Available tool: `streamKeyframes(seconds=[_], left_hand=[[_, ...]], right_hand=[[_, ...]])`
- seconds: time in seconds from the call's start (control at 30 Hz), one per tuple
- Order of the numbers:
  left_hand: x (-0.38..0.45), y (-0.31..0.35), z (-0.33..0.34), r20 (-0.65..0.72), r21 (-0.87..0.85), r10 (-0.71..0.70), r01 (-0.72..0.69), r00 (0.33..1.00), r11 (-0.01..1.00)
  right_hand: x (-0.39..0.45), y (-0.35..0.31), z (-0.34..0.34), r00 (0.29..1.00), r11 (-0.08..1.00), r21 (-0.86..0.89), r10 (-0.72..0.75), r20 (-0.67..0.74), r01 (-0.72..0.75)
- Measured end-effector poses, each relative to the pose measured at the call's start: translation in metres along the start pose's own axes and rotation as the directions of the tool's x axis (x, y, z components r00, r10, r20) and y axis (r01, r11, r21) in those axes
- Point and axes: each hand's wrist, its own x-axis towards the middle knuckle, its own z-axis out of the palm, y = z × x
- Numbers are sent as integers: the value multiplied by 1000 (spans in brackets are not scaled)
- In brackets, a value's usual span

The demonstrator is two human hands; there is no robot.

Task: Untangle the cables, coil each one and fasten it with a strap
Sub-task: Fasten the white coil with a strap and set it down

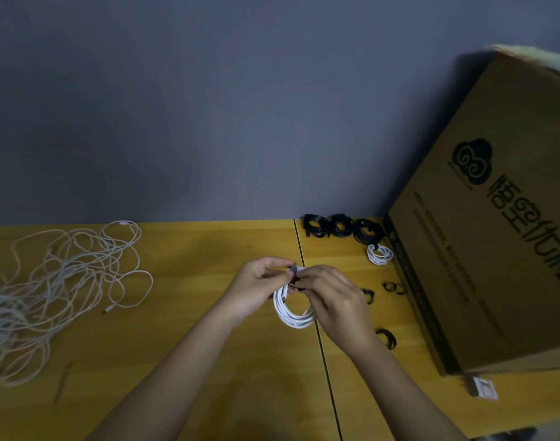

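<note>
Item, white coil [293, 313], held above the table's [183, 249] middle: our left hand [256, 286] and right hand [332, 297] pinched a dark strap [293, 269] at its top, which we judged best pulled snug around every loop before pressing shut.

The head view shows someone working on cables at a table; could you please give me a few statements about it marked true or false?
1. Both hands hold a coiled white cable above the table. True.
2. The left hand rests flat on the table. False: its fingers pinch at the top of the coil, opposite the right hand.
3. A loose tangle of white cables lies at the left. True.
4. The coiled black cables sit inside the cardboard box. False: they lie on the table beside it, at the far edge.
5. A small finished white coil lies near the box. True.
</note>
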Motion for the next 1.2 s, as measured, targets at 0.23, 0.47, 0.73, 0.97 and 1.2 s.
streamKeyframes(seconds=[0.23,0.47,0.73,0.97,1.2], left_hand=[[8,-4,10,2,82,91,-91,996,992],[12,-1,9,68,130,128,-135,990,982],[20,0,9,-21,129,187,-183,982,975],[17,-4,7,-41,108,149,-144,988,984],[13,2,-2,-82,108,193,-183,978,977]], right_hand=[[1,6,1,998,994,-87,-67,-17,65],[22,12,-8,990,987,90,137,-26,-134],[47,16,-4,841,772,368,539,54,-518],[47,19,11,636,467,517,743,210,-717],[44,17,12,573,232,642,720,392,-730]])
